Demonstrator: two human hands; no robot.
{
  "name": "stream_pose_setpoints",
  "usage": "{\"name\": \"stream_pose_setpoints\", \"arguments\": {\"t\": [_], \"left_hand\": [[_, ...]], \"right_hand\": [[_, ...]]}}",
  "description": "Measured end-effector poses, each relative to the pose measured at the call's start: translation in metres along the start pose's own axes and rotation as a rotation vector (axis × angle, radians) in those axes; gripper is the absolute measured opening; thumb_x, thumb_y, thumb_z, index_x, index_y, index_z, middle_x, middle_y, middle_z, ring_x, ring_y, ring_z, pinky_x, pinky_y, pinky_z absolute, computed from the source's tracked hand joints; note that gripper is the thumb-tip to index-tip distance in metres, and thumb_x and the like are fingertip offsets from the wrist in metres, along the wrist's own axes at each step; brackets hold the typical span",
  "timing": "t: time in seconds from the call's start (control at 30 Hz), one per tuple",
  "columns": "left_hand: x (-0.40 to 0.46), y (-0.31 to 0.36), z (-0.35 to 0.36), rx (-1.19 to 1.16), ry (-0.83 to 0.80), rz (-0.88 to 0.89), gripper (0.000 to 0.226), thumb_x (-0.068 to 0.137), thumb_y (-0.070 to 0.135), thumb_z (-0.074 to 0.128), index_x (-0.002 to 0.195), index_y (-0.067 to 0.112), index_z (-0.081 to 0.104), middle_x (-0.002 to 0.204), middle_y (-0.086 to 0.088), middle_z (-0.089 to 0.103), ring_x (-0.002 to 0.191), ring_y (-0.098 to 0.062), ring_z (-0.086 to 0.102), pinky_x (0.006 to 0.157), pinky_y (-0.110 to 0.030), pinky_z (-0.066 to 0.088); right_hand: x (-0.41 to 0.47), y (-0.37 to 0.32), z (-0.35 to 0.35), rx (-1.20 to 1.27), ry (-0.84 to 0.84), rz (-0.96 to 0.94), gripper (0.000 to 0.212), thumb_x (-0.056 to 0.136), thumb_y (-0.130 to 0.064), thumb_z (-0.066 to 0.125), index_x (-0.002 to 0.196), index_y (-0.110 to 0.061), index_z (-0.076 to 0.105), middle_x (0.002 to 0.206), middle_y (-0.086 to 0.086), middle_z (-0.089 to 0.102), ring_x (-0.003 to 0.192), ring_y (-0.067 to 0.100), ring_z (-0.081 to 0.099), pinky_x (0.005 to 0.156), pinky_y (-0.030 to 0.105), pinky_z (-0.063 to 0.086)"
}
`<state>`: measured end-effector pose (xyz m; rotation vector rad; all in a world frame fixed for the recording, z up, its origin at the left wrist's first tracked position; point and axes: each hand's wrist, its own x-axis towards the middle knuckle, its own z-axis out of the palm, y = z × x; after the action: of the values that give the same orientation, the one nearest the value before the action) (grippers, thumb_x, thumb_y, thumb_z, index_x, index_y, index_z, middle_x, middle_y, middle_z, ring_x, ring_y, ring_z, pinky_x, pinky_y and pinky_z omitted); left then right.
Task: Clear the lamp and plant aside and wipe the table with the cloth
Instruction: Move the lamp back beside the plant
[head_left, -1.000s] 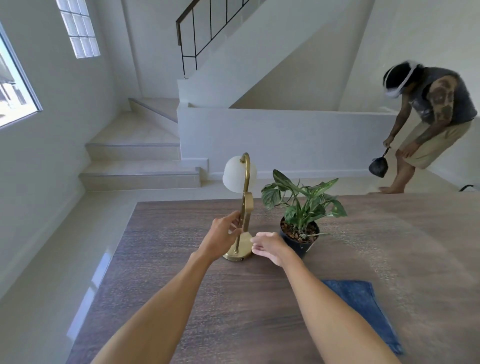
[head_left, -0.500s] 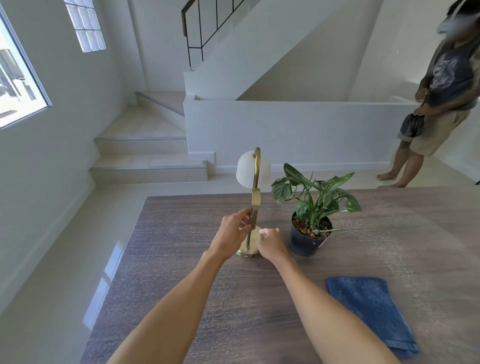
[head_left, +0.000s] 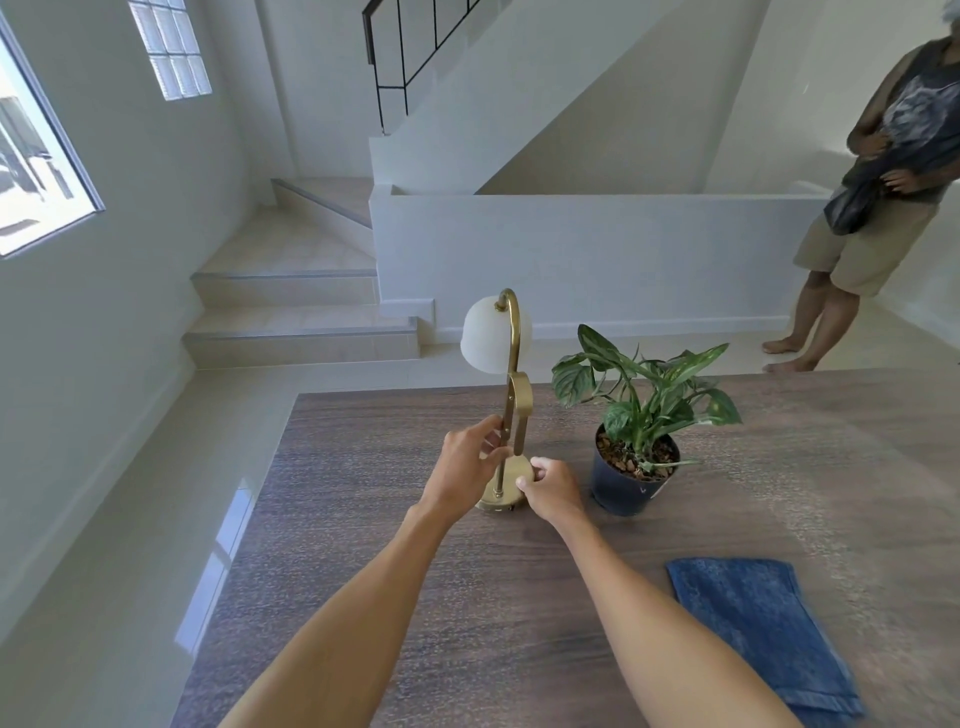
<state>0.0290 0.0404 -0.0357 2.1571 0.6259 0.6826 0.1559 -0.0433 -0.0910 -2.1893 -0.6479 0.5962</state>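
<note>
A brass lamp (head_left: 514, 405) with a white globe shade stands upright on the dark wood table (head_left: 363, 545), near its middle. My left hand (head_left: 467, 467) is closed around the lamp's stem, thumb and fingers pinching it. My right hand (head_left: 553, 488) grips the round brass base from the right. Just right of the lamp stands a green leafy plant (head_left: 644, 395) in a dark blue pot (head_left: 623, 488). A folded blue cloth (head_left: 758, 629) lies flat on the table at the front right, untouched.
The table's left edge runs from far middle to near left, with glossy pale floor beyond it. Tiled stairs (head_left: 291, 317) and a low white wall lie behind. Another person (head_left: 883, 208) stands barefoot at the far right, holding a dark bag.
My left hand has closed on the lamp's stem and my right hand has moved onto its base. The person behind straightened up from bending. The view shifted slightly left.
</note>
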Motion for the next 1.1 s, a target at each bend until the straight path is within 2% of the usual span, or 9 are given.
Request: {"name": "stream_pose_setpoints", "arguments": {"t": [0.1,0.2,0.27,0.37,0.43,0.53,0.67,0.8,1.1], "left_hand": [[-0.003,0.000,0.000,-0.003,0.009,-0.003,0.022,0.093,0.011,0.063,0.113,0.019,0.065,0.090,0.007,0.070,0.085,-0.004,0.064,0.069,-0.007,0.045],[-0.005,-0.002,0.001,-0.001,-0.002,0.003,0.022,0.094,0.013,0.063,0.115,0.019,0.064,0.092,0.006,0.071,0.087,-0.006,0.066,0.075,-0.018,0.052],[-0.005,-0.005,0.000,0.014,-0.010,-0.009,0.022,0.094,0.018,0.064,0.115,0.019,0.064,0.094,0.004,0.071,0.087,-0.006,0.066,0.075,-0.021,0.054],[-0.011,-0.010,-0.002,0.062,0.005,-0.054,0.012,0.093,0.028,0.066,0.103,0.023,0.065,0.086,0.009,0.071,0.081,-0.001,0.065,0.069,-0.015,0.050],[-0.020,-0.017,-0.001,0.063,0.042,-0.096,0.009,0.092,0.033,0.065,0.090,0.024,0.066,0.078,0.012,0.069,0.076,0.001,0.064,0.068,-0.021,0.052],[-0.035,-0.030,0.004,0.078,0.045,-0.146,0.019,0.093,0.037,0.061,0.080,0.025,0.066,0.075,0.012,0.069,0.073,0.000,0.063,0.067,-0.025,0.052],[-0.048,-0.039,0.015,0.105,-0.044,-0.162,0.019,0.091,0.044,0.058,0.087,0.028,0.067,0.084,0.014,0.071,0.081,-0.001,0.064,0.073,-0.030,0.056],[-0.056,-0.037,0.031,0.128,-0.070,-0.135,0.022,0.091,0.045,0.057,0.085,0.028,0.068,0.082,0.012,0.071,0.079,-0.006,0.066,0.073,-0.033,0.056],[-0.073,0.009,0.083,0.174,-0.133,-0.193,0.028,0.091,0.044,0.059,0.080,0.023,0.072,0.079,0.009,0.071,0.078,-0.015,0.067,0.076,-0.039,0.057]], "right_hand": [[-0.003,-0.004,0.001,-0.022,-0.026,0.011,0.026,0.088,-0.010,0.062,0.112,-0.001,0.069,0.102,0.012,0.074,0.101,0.027,0.067,0.080,0.035,0.052],[-0.001,-0.005,-0.001,-0.069,-0.058,0.015,0.016,0.083,-0.010,0.059,0.094,-0.008,0.071,0.084,0.004,0.069,0.087,0.023,0.064,0.065,0.031,0.048],[0.000,-0.005,-0.003,-0.093,-0.108,0.015,0.026,0.083,-0.012,0.057,0.107,-0.009,0.069,0.086,0.001,0.064,0.087,0.021,0.059,0.060,0.028,0.042],[-0.003,-0.002,-0.012,-0.131,-0.161,0.004,0.056,0.088,-0.017,0.057,0.143,-0.010,0.050,0.116,0.005,0.067,0.104,0.021,0.060,0.076,0.027,0.043],[-0.012,-0.002,-0.020,-0.150,-0.180,-0.001,0.060,0.091,-0.017,0.058,0.149,-0.014,0.043,0.119,0.007,0.069,0.103,0.020,0.062,0.079,0.026,0.042],[-0.021,0.001,-0.032,-0.181,-0.195,-0.031,0.054,0.091,-0.019,0.063,0.143,-0.020,0.052,0.106,0.000,0.069,0.096,0.015,0.062,0.080,0.024,0.043],[-0.031,0.007,-0.044,-0.237,-0.203,-0.053,0.044,0.092,-0.023,0.064,0.136,-0.024,0.061,0.111,-0.001,0.067,0.101,0.015,0.062,0.085,0.023,0.043],[-0.046,0.019,-0.057,-0.263,-0.196,-0.039,0.038,0.094,-0.026,0.062,0.131,-0.028,0.063,0.114,-0.002,0.066,0.103,0.014,0.061,0.085,0.023,0.041],[-0.057,0.065,-0.124,-0.390,-0.201,-0.117,0.036,0.097,-0.017,0.048,0.126,-0.025,0.068,0.117,-0.002,0.070,0.109,0.018,0.064,0.090,0.026,0.049]]}}
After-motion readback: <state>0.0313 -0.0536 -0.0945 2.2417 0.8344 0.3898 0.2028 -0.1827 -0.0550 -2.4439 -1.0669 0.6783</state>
